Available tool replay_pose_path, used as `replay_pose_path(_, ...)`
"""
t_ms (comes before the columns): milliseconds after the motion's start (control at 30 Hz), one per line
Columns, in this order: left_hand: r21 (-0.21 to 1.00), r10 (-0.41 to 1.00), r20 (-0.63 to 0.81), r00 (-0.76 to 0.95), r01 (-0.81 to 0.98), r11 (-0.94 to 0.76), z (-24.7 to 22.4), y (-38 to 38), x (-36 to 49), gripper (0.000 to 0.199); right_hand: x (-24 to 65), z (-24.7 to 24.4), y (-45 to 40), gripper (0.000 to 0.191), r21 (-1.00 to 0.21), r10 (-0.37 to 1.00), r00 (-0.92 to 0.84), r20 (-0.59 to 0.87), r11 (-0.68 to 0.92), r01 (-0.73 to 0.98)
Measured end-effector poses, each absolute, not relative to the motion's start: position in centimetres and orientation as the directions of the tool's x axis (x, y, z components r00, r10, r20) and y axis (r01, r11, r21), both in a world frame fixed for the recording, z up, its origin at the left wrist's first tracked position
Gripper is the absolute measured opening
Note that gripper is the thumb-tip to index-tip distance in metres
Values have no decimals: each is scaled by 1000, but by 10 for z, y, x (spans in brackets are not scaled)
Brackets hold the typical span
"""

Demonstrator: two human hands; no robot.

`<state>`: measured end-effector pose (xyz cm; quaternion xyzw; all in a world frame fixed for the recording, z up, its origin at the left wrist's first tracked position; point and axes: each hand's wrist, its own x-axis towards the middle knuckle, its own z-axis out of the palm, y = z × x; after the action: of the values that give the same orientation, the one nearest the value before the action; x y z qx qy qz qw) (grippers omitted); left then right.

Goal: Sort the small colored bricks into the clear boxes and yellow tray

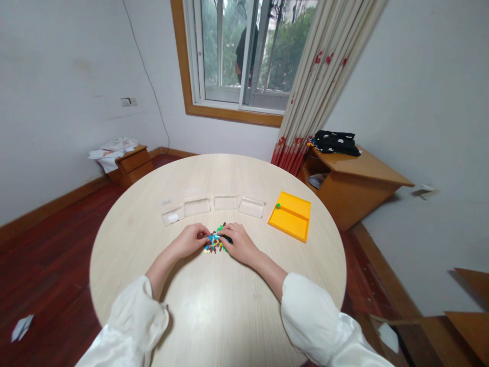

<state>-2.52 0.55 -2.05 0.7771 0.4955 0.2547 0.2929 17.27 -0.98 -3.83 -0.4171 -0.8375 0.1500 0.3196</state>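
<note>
A small heap of toy building bricks [214, 244] in blue, brown, green, yellow and white lies on the round table. From the left, my left hand [190, 240] reaches its edge, with thumb and fingertips drawn together by some blue pieces. My right hand [240, 243] curls over the heap's right side, its fingertips down among the bricks. Whatever either hand pinches is too small to make out. Right of the hands lies a yellow two-part tray [289, 223], with a small green piece [277, 206] at its left side.
Several clear plastic boxes stand in an arc beyond the heap, among them a left box [173, 216] and a right box [251, 207]. The round table [214, 316] has a curved edge. A wooden cabinet [359, 165] stands at the right by the curtain [324, 66].
</note>
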Motion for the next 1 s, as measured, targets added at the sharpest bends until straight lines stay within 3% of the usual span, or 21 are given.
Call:
replay_pose_path(233,685,914,84,397,643,-342,-19,5,-23,18,174,-35,-11,12,-519,809,-427,404,587,622)
replay_pose_path(567,759,942,134,308,578,-298,-20,5,-21,14,175,-33,-12,14,-528,839,-411,356,544,652)
replay_pose_path(800,904,969,162,187,366,-221,-24,7,-20,6,175,-29,-14,19,-531,850,-416,324,527,663)
replay_pose_path(1000,941,977,125,170,292,-171,-23,6,-18,8,175,-28,-15,15,-530,856,-406,321,517,672)
